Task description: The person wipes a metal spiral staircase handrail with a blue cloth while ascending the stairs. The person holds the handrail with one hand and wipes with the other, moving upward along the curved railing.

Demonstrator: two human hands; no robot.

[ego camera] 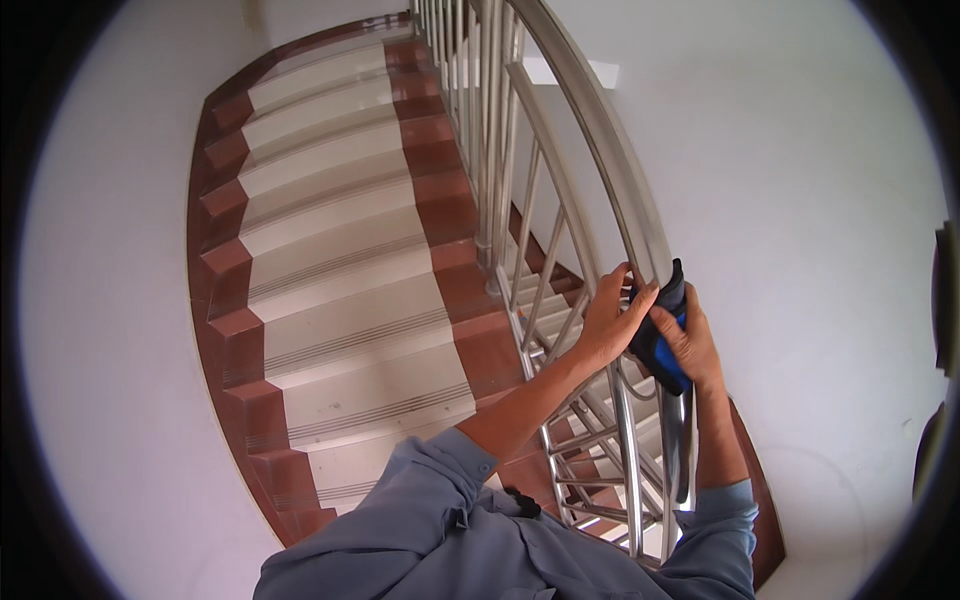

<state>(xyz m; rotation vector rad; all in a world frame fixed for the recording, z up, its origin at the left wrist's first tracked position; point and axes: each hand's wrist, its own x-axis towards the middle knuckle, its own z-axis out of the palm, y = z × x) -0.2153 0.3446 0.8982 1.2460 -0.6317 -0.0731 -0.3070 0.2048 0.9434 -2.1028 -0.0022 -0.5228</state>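
A black and blue padded item (pixel 664 358), perhaps a wrap or sleeve, lies over the stainless-steel handrail (pixel 611 150) to my right. My left hand (pixel 611 319) grips its left side, thumb on top near the rail and fingers curled at the edge. From the other side, my right hand (pixel 688 337) holds it, with the thumb across the blue part. The item's underside is hidden, so I cannot tell how far it goes around the rail.
Stairs with cream treads (pixel 352 289) and reddish-brown borders (pixel 442 217) run along my left. Metal balusters (pixel 626 450) stand below the rail, and another flight (pixel 551 319) shows through them. White walls (pixel 810 225) flank both sides. Dark objects (pixel 943 300) sit at the right rim.
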